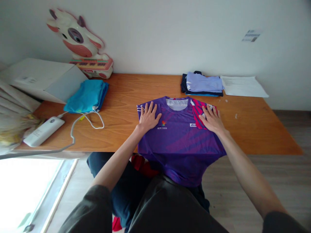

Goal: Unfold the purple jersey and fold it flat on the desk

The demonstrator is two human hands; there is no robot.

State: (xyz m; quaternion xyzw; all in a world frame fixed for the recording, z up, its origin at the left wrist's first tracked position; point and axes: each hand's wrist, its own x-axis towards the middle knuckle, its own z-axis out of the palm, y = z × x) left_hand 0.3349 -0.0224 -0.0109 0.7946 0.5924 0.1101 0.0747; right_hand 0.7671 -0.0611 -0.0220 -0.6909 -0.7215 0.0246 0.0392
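Note:
A purple sports T-shirt (177,136) lies front side up on the wooden table, collar toward the wall. Its lower part hangs over the near edge onto my lap. My left hand (149,117) rests flat with fingers spread on the shoulder at the left. On the other shoulder, my right hand (211,119) lies flat on the pink-and-red sleeve (197,113), which is folded inward over the shirt front. Both hands press on the cloth without gripping it.
Folded blue clothes (85,95) lie at the left beside a white box (46,77), a cow-shaped toy keyboard (91,63) and a white power bank (44,131) with a cable. Folded lilac and dark clothes (204,83) and white paper (244,86) lie near the wall.

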